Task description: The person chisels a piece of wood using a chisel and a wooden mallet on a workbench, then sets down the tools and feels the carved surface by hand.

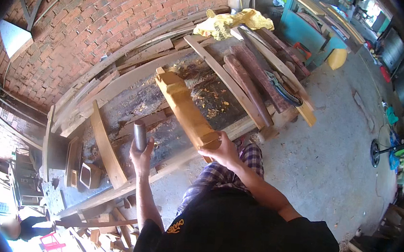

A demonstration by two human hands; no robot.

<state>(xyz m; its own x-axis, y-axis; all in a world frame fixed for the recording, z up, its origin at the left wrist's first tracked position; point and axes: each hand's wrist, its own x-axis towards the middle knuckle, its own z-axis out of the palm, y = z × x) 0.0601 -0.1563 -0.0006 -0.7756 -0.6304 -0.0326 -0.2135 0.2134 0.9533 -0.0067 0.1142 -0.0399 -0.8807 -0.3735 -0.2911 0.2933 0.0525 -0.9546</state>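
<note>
My left hand (140,156) is closed around a short grey metal tube (139,135), held upright above the workbench. Its top end sticks out over my fingers. In my right hand (223,153) is the near end of a long, yellowish carved wooden post (186,109) with a stepped, narrower far end. The post slants away to the far left over the bench, and I cannot tell whether it rests on anything. Below both hands lies the dark workbench top (160,132), strewn with wood chips.
Boards cross the bench, including a pale plank (106,146). Brown wooden pieces (249,82) and a handsaw (282,90) lie to the right. A yellow sack (232,23) sits by the brick wall (120,18). A teal machine (303,34) stands far right; a person (27,228) is at lower left.
</note>
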